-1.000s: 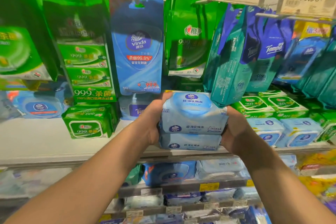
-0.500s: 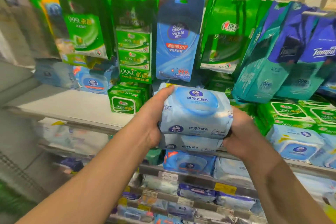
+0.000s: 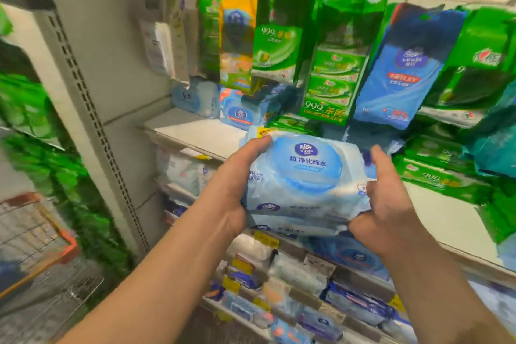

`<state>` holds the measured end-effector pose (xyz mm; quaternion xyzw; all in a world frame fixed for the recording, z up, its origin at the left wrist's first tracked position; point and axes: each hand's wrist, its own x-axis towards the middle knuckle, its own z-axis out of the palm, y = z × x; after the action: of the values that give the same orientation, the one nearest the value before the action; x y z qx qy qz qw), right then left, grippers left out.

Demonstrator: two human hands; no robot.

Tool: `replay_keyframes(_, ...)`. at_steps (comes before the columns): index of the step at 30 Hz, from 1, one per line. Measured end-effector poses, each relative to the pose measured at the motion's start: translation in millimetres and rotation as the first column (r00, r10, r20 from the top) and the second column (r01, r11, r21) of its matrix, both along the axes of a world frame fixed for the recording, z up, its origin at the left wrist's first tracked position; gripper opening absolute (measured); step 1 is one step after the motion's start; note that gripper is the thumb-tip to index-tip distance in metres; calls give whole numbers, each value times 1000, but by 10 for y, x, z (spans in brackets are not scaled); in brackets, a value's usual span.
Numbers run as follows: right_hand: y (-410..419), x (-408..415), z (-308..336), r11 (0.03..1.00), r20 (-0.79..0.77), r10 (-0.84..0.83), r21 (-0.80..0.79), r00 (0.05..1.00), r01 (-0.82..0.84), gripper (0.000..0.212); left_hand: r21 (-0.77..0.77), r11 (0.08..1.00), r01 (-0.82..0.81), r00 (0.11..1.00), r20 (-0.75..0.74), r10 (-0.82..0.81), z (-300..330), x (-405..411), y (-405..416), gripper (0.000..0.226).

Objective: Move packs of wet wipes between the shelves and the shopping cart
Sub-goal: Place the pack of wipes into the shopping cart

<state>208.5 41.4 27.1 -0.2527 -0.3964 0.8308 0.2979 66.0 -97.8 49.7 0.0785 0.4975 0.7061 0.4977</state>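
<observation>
Shifted left off shelf, wipes pack lies crosswise between hands, lid up

A stack of pale blue wet-wipe packs, round lid label up, held in front of the shelf

wet wipes packs between left hand and right hand, near side of shelf | hanging packs behind, above shelf | lower shelves beneath | shopping cart far left, low
</observation>
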Motion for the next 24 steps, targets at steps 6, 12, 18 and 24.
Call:
replay_keyframes(6,-900,-876,-24,980,45,184,68,982,-187,54,-9,991,-137,989,47,137,-117,-671,-977,34)
replay_keyframes(12,-1891,-1858,-138,933,168,331,90,929,-349,52,-27,957,-290,953,87,292,-272,-1371,-2147,35)
replay_keyframes(18,-2790,-2698,-311,867,275,462,60,843,-495,48,-50,856,-515,854,64,517,-423,-1844,-3210,28)
replay_keyframes(24,-3525,-3383,-535,734,361,625,27,692,-678,54,-100,727,-680,716,123,687,-701,-2193,-4027,29)
